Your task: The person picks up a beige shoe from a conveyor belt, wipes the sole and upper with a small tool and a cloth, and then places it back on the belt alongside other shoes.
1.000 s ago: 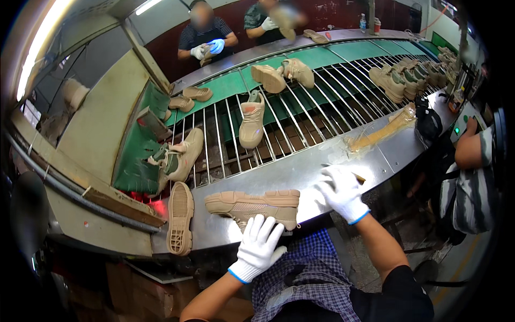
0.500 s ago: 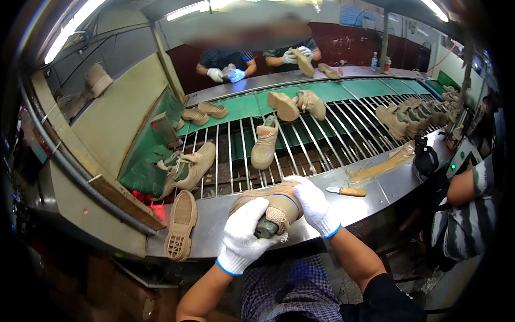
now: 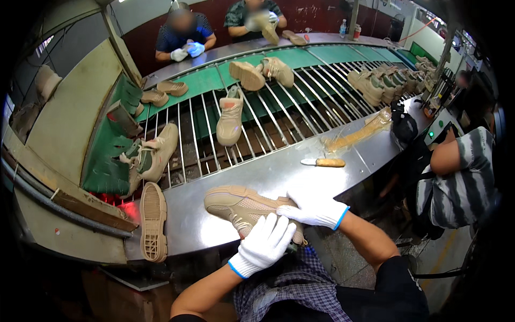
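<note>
A beige lace-up shoe [image 3: 232, 206] is held on its side over the metal ledge, toe to the left and sole edge facing away from me. My left hand [image 3: 264, 246], in a white glove with a blue cuff, lies along the shoe's upper near the opening. In a matching glove, my right hand [image 3: 315, 208] grips the heel end by the sole. The gloves hide much of the rear half. To the left, a loose beige outsole [image 3: 154, 222] lies tread up on the ledge. Beyond my right hand rests a knife [image 3: 328, 162] with a wooden handle.
A rod conveyor [image 3: 199, 142] ahead carries several beige shoes [image 3: 230, 119]. A green guard flap [image 3: 102, 161] hangs at left. Tan sticky-looking material [image 3: 360, 131] lies on the ledge [image 3: 292, 177]. Two co-workers handle shoe parts opposite; another person's striped sleeve [image 3: 477, 153] is at right.
The shoe has turned from heel toward me to toe left, its side now showing. My left hand has shifted along the upper, my right to the heel end. The view has swung right and down.
</note>
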{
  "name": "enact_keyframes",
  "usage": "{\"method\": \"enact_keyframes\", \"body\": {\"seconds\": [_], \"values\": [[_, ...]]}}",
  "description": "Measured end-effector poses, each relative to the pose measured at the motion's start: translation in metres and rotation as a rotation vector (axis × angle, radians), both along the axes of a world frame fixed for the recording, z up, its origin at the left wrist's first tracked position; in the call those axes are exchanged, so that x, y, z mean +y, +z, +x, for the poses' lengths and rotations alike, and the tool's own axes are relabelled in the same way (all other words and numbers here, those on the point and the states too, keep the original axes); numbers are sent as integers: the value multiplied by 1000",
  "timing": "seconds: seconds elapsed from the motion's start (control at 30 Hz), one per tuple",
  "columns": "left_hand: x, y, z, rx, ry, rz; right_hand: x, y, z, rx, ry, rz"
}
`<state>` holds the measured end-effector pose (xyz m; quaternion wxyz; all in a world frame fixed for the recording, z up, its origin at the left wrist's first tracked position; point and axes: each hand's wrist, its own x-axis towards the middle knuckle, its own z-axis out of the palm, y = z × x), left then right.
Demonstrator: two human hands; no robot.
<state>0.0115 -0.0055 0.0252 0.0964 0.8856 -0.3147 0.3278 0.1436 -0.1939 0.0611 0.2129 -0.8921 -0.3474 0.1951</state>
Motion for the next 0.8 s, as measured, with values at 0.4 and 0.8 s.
{"method": "enact_keyframes", "body": {"seconds": [0.4, 0.8], "values": [[23, -32, -36, 85, 135, -76, 50, -36, 25, 271, 109, 189], [35, 14, 0, 207, 46, -100, 86, -7, 30, 64, 37, 73]]}}
